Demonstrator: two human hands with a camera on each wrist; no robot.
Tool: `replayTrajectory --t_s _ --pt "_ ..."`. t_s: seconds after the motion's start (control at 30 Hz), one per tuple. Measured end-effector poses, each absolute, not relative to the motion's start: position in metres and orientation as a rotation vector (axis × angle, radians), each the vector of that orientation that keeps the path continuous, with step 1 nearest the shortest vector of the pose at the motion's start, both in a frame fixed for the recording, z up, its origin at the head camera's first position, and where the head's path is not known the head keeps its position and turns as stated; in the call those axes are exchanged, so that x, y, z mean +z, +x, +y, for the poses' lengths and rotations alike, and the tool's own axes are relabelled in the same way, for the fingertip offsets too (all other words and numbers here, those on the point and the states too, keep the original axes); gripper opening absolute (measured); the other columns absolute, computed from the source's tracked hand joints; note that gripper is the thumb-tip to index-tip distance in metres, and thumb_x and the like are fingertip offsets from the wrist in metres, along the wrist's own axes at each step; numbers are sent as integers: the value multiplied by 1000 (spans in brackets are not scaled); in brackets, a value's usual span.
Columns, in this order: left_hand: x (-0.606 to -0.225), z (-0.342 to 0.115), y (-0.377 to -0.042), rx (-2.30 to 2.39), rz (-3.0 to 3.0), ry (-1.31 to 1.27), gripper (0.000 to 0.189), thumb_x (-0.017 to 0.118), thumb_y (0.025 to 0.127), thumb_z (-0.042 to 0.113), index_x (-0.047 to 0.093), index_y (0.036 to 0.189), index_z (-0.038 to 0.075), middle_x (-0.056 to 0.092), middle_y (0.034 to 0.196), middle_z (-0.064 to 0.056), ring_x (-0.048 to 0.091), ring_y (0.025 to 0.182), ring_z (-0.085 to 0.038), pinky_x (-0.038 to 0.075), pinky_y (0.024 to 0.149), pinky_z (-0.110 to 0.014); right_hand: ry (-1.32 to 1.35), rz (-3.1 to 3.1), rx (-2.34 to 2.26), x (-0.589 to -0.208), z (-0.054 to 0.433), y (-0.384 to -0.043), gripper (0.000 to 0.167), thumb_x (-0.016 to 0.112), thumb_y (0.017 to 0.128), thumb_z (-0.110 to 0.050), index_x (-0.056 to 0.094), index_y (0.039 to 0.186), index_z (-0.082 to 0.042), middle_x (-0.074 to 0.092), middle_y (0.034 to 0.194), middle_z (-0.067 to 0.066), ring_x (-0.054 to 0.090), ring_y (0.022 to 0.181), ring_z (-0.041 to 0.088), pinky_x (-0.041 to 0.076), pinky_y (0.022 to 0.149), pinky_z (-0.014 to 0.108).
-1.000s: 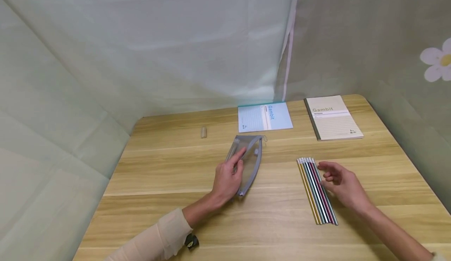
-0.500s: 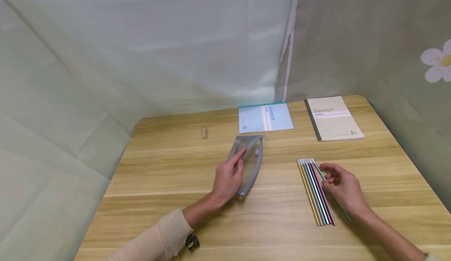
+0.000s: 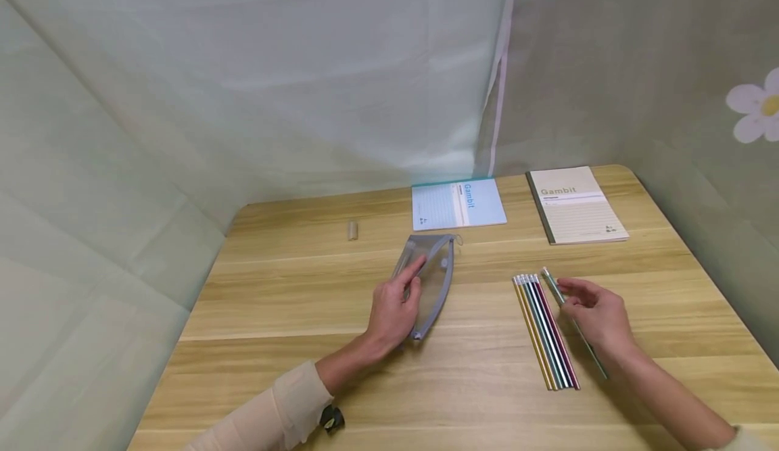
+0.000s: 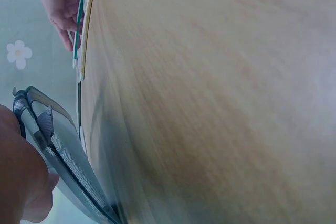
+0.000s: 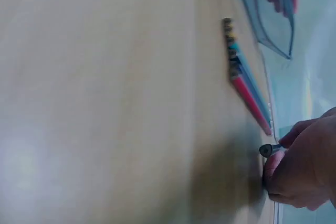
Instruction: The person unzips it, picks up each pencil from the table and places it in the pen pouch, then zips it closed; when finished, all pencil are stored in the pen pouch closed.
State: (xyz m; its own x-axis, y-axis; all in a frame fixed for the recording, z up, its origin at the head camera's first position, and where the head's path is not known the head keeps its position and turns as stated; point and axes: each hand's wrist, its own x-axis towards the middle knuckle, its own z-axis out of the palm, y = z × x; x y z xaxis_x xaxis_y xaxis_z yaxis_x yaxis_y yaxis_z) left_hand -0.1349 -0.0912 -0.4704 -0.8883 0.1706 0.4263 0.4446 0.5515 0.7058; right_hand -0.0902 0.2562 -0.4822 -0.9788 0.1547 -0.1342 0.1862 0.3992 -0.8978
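My left hand [image 3: 394, 307] holds a translucent grey zip pencil case [image 3: 435, 287], its index finger stretched along the top and its other fingers partly hidden. The zipped mouth gapes toward the right; in the left wrist view the case [image 4: 73, 162] stands up off the table. Between thumb and fingers, my right hand [image 3: 601, 317] pinches a green pencil [image 3: 552, 284], slanted, eraser end away from me. Its dark unsharpened end [image 5: 266, 150] points at the right wrist camera. Just left of that hand lies a tight row of several pencils [image 3: 544, 333] in yellow, teal, white, dark and red.
A blue notebook [image 3: 435, 206] and a cream notebook [image 3: 578, 211] lie along the back of the wooden table [image 3: 274, 302]. A small clear block-like piece [image 3: 352, 230] sits at the back left. Cloth walls [image 3: 341, 79] enclose the table's far sides.
My right hand has separated the green pencil from the row's right end, and the pencil now slants apart from the others. The left hand and pencil case have stayed in place.
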Motion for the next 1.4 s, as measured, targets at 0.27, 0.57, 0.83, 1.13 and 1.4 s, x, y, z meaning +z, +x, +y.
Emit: replayTrajectory --t_s 0.27,0.57,0.83,1.13,1.4 --pt "-470 -92 -134 -1249 -2461 -514 42 61 101 -1 68 141 5 35 59 9 22 48 4 30 44 -22 503 2304 -1831 -466 263 -104 55 57 104 0 44 157 5 60 138 12 54 102 -3 52 84 15" --pt "-470 -92 -134 -1255 -2466 -513 41 60 101 -1 68 141 5 36 60 9 23 48 4 30 44 -22 482 2146 -1927 -441 258 -119 59 49 108 -4 32 165 -1 45 143 8 47 118 8 48 91 12" --pt "-469 -93 -135 -1243 -2482 -522 41 59 103 0 68 142 4 34 59 11 23 47 5 29 43 -19 467 2140 -1935 -427 239 -135 64 53 103 0 34 164 -2 46 139 5 46 112 6 49 87 13" --pt "-470 -93 -135 -1260 -2481 -521 41 60 103 1 67 142 4 34 59 9 24 47 4 29 43 -19 381 1996 -2113 -415 200 -151 59 53 99 7 37 157 10 57 119 4 56 95 4 53 75 19" --pt "-470 -92 -135 -1263 -2475 -525 41 60 102 -1 68 142 4 34 57 10 24 47 5 29 42 -20 355 1882 -2208 -410 164 -165 49 54 99 10 42 147 9 59 110 5 61 88 6 57 77 22"
